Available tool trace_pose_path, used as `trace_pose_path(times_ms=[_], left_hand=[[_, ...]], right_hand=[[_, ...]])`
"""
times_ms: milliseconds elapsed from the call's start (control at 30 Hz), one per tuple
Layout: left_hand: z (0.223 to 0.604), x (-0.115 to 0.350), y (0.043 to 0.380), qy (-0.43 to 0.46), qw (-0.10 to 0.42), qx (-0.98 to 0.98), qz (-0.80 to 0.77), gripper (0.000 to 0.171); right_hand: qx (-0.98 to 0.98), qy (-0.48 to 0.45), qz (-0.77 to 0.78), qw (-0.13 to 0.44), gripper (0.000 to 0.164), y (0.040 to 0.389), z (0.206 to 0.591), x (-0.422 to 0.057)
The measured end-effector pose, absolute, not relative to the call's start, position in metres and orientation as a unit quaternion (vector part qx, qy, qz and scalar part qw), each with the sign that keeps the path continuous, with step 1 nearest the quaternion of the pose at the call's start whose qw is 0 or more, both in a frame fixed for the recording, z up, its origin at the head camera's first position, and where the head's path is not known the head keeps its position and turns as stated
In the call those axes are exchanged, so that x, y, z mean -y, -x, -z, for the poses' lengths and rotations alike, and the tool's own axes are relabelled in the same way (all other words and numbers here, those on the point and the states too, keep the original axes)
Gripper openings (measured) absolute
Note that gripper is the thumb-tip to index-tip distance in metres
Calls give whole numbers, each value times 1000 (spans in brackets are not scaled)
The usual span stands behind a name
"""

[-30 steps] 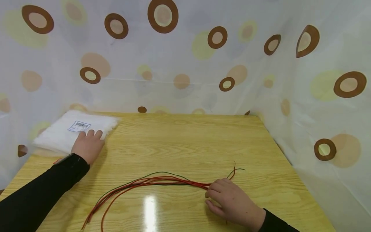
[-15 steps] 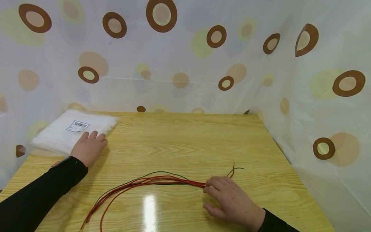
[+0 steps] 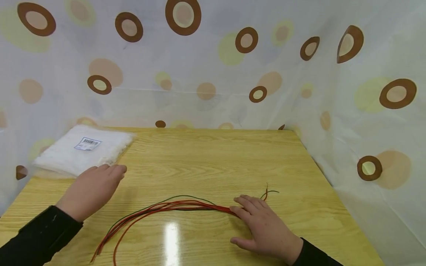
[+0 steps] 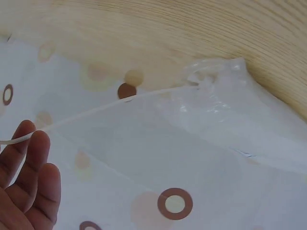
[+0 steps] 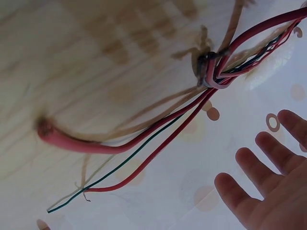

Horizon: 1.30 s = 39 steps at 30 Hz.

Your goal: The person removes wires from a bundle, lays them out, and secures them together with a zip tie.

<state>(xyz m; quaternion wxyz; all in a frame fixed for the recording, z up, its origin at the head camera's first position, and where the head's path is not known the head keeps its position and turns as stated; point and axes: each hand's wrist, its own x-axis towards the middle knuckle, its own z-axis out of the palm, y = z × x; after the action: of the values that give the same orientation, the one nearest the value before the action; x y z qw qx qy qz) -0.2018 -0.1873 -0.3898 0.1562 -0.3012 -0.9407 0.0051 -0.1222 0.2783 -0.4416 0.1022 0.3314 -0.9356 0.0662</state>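
A bundle of red and dark green wires (image 3: 166,207) lies in a curve on the wooden table. Over its right end, my right hand (image 3: 267,229) is spread with straight fingers; its fingertips look apart from the wires in the right wrist view. The wires are looped together at a knot-like crossing (image 5: 216,72). On the left, my left hand (image 3: 93,188) is raised before a clear plastic bag (image 3: 66,151) of white contents. In the left wrist view, its fingers hold a thin white strip like a cable tie (image 4: 115,103), reaching to the bag's crumpled corner. The thumb is hidden there.
The bag carries a barcode label (image 3: 87,144) and lies at the table's back left corner. A wooden table (image 3: 199,159) spans the front. White sheeting (image 3: 206,66) with brown and yellow circles rises behind it and on both sides.
My left hand has drawn back from the bag toward me, its fingers now together. My right hand has spread its fingers over the wires. The bag and wires lie as before.
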Motion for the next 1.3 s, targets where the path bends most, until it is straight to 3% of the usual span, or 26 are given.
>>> trace_pose_path(times_ms=[200, 267, 300, 433, 567, 767, 933, 1100, 1300], left_hand=[[379, 176, 165, 312, 200, 926, 71, 25], [381, 171, 155, 322, 224, 915, 98, 13], [382, 168, 151, 331, 246, 904, 112, 16], [390, 154, 135, 364, 331, 856, 159, 55], [399, 136, 127, 400, 366, 816, 200, 43], [415, 106, 119, 452, 369, 778, 232, 31], [428, 89, 117, 465, 364, 773, 233, 30], [436, 79, 115, 468, 374, 766, 233, 34], [440, 75, 110, 473, 344, 770, 255, 31]], right_hand=[[937, -331, -63, 96, 69, 125, 442, -274], [934, -334, -65, 106, 68, 125, 443, -271], [932, -337, -69, 113, 67, 125, 443, -269], [920, -349, -87, 157, 57, 126, 440, -258], [901, -367, -121, 197, 39, 130, 434, -237], [847, -438, -160, 257, 33, 128, 424, -198], [787, -501, -166, 319, 22, 126, 424, -171], [752, -530, -147, 364, 30, 129, 431, -151], [720, -560, -163, 377, 29, 131, 437, -143]])
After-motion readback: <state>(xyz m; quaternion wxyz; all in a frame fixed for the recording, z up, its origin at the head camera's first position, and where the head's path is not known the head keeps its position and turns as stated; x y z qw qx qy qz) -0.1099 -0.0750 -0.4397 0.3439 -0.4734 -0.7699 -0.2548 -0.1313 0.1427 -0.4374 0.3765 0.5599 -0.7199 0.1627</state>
